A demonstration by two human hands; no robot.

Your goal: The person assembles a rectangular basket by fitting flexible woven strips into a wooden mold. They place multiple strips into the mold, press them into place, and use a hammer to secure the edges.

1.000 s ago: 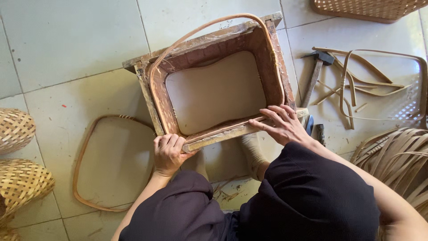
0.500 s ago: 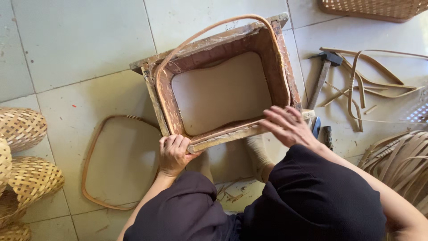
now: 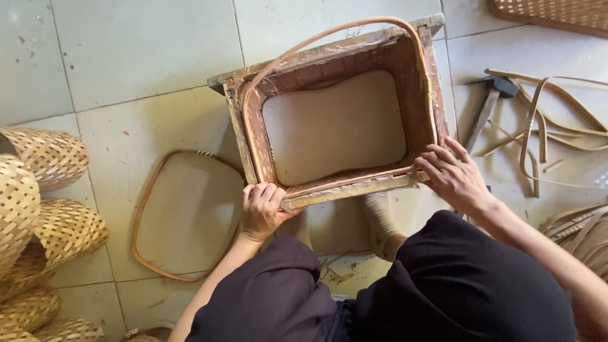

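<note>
A square wooden frame mould (image 3: pixel 234 120) stands on the tiled floor in front of me, with a bent cane strip (image 3: pixel 329 35) curving around its inner walls. My left hand (image 3: pixel 261 209) grips the frame's near left corner, fingers curled over the edge. My right hand (image 3: pixel 451 172) rests with spread fingers on the near right corner, pressing the strip's end there. My knees in dark trousers fill the bottom of the view.
A finished rounded cane hoop (image 3: pixel 147 209) lies on the floor to the left. Several woven bamboo baskets (image 3: pixel 44 190) are stacked at the far left. At right lie a hammer (image 3: pixel 487 104) and loose cane strips (image 3: pixel 544 120); another woven basket (image 3: pixel 557 14) sits top right.
My right hand has slid from the middle of the near edge to the right corner. The left hand keeps its grip; the view shifted slightly.
</note>
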